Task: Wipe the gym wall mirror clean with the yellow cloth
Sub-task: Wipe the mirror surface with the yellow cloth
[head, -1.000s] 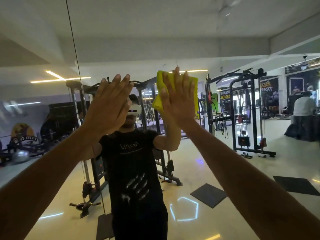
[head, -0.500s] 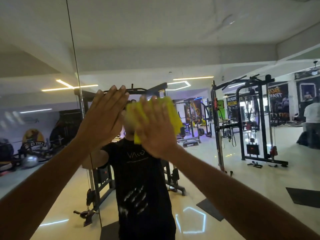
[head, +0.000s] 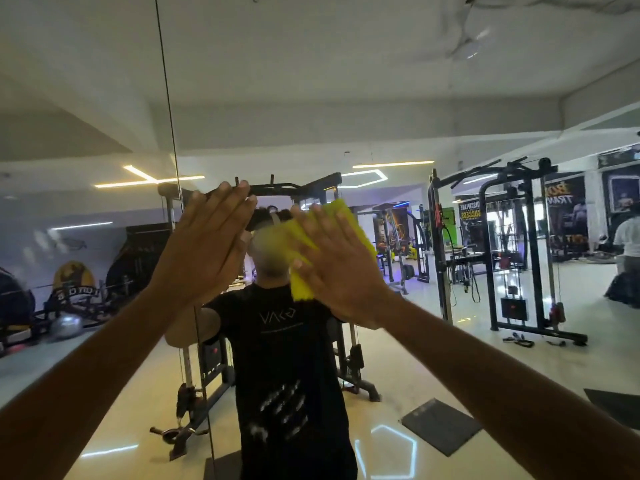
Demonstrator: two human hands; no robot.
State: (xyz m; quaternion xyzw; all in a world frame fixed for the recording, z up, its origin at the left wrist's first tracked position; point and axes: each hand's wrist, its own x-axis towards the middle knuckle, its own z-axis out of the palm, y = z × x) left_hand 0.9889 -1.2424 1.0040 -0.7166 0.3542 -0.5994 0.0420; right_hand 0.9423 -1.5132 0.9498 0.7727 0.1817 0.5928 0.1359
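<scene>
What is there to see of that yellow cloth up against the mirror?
The yellow cloth is bright yellow with a ribbed, nubby weave, like microfibre. It lies spread flat against the wall mirror at about head height, pressed there by the open palm and spread fingers of the right hand, which covers most of it. Its upper right corner and a strip at lower left stick out. Its left edge is blurred. The left hand does not touch it.

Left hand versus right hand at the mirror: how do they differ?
The right hand presses the yellow cloth flat against the mirror; the left hand has no cloth under it. The left hand's fingers point up and slightly right; the right hand's fingers lean up and left. The left hand's fingertips reach slightly higher. Both are open, palms toward the glass, fingers together.
</scene>
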